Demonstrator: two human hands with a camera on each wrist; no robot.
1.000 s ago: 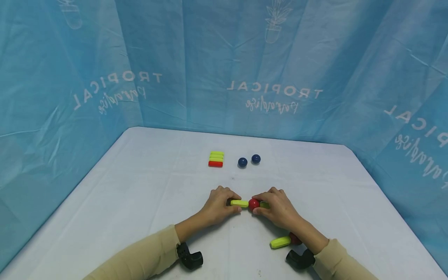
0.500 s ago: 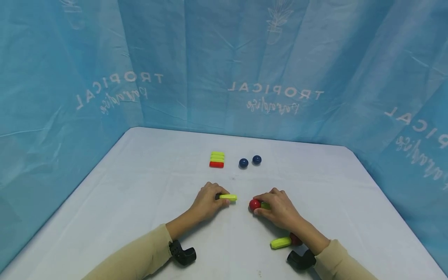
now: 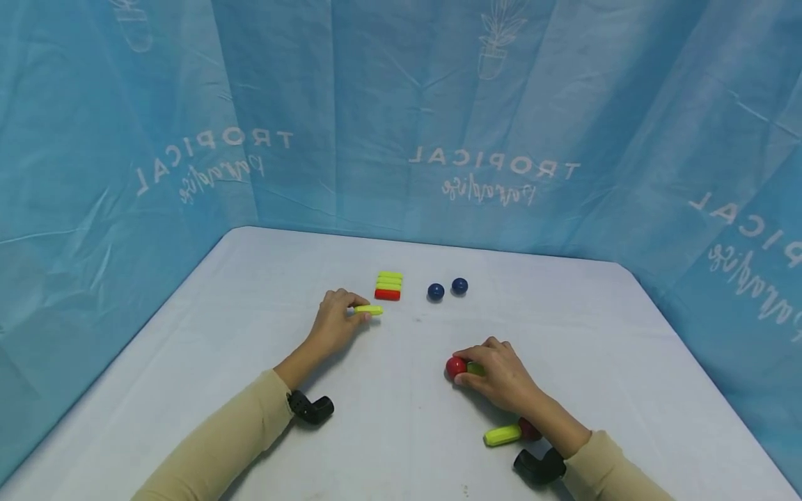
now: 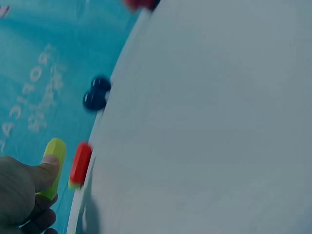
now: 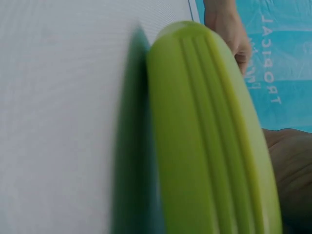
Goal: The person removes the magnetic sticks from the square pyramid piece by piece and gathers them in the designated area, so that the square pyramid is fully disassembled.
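Left hand (image 3: 334,323) pinching yellow stick (image 3: 372,310), right hand (image 3: 499,374) gripping red ball (image 3: 455,367).
Between fingertips (image 4: 49,160), the stick's looking light, stiff, best held mid-length.

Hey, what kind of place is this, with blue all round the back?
Probably a little curtained-off spot set up for filming, though I can't be sure. Blue curtains with backwards writing hang behind and beside a white table, and a black device sits at each wrist.

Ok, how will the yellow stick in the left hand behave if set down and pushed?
The yellow stick is probably stiff: it juts straight from the left hand. Its long shape suggests rolling sideways rather than endways.
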